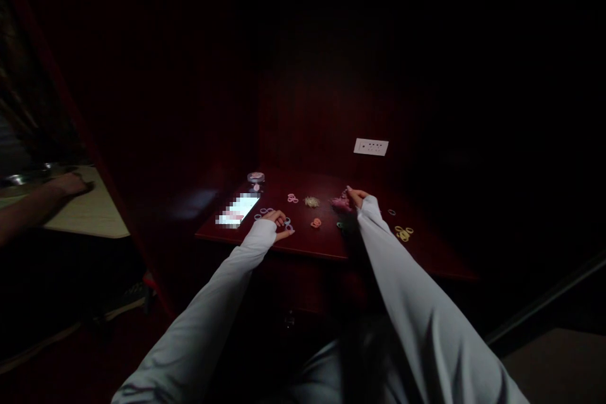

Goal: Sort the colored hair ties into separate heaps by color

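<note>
My left hand (pixel 278 225) rests low over the dark red desktop (pixel 298 246), thumb apart from its bent fingers. Pale blue and lilac hair ties (pixel 264 211) lie around and beneath it. Above a loose pink pile (pixel 341 203), my right hand (pixel 358 197) is closed in a pinch at the fingertips. What sits in the pinch is too small and dim to make out. Between the hands are light pink hair ties (pixel 293 198), a cream-coloured bunch (pixel 311 202), orange hair ties (pixel 315 223) and green ones (pixel 340 226).
A lit phone (pixel 239 209) lies at the left, near a small clear round container (pixel 256 177). Yellow hair ties (pixel 404 233) are at the right. A white socket plate (pixel 371 147) is on the back wall. Beyond the left partition, another person's arm (pixel 47 196) rests on a pale table (pixel 101 211).
</note>
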Tool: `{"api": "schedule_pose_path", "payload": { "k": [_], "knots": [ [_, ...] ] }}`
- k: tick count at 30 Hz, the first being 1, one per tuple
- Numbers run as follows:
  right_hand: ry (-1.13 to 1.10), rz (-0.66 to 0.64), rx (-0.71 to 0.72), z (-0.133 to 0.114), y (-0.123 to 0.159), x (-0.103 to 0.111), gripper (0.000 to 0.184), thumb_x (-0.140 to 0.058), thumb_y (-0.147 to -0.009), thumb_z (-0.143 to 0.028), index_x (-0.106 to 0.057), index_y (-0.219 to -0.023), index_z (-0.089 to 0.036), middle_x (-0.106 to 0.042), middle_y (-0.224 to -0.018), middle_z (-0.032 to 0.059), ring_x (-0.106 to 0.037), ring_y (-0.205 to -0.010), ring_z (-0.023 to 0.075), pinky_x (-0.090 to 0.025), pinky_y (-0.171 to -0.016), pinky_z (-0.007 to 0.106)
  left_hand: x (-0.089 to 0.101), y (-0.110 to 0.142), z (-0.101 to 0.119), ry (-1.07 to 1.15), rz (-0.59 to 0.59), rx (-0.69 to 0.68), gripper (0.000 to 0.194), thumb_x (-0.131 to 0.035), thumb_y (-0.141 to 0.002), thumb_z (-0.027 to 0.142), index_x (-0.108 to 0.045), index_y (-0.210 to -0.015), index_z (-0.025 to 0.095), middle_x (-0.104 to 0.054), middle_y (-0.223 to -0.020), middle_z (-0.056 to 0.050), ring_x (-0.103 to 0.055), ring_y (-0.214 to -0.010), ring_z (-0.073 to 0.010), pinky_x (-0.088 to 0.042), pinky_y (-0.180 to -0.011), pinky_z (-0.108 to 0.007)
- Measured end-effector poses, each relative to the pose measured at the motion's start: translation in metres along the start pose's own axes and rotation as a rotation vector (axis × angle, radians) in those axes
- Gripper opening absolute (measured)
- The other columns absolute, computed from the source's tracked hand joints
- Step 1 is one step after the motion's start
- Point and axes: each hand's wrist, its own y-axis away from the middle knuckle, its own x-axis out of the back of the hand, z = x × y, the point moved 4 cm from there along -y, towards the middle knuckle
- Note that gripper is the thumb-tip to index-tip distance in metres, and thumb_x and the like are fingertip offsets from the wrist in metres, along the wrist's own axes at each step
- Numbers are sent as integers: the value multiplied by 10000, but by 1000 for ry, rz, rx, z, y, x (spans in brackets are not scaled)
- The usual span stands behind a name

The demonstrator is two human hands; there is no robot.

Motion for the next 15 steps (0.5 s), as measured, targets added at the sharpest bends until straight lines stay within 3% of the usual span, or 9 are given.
{"api": "schedule_pose_path", "payload": {
  "k": [4, 8, 11, 15],
  "knots": [
    [193, 6, 71, -6, -14, 46, 465, -855, -754, -610, -640, -662, -207, -645, -584, 14, -560, -510, 119, -458, -503, 242, 0, 2, 6, -17, -61, -27, 176, -821, -772, 257, -650, -800, 223, -653, -841, 6, -624, -778, -182, -539, -750, -307],
    [426, -90, 97, -11, -36, 58, 499, -874, -698, -636, -666, -658, -184, -648, -581, 22, -517, -503, 115, -387, -495, 250, -1, 5, 1, -2, -28, -37, 125, -790, -800, 267, -671, -784, 232, -687, -856, -3, -639, -797, -189, -541, -772, -303],
    [685, -163, 150, -16, -59, 37, 413, -817, -792, -558, -689, -670, -185, -657, -594, 13, -530, -529, 123, -360, -527, 259, -5, 7, -7, 38, -32, -51, 111, -767, -819, 311, -698, -778, 233, -691, -810, -5, -648, -757, -184, -548, -745, -296],
    [1027, -251, 301, -15, -85, -20, 221, -703, -915, -376, -771, -786, -210, -768, -774, 26, -652, -698, 151, -412, -634, 253, -13, 12, -15, 50, -3, -49, 125, -725, -847, 330, -747, -765, 238, -706, -768, -17, -638, -680, -174, -547, -665, -280]
  ]
}}
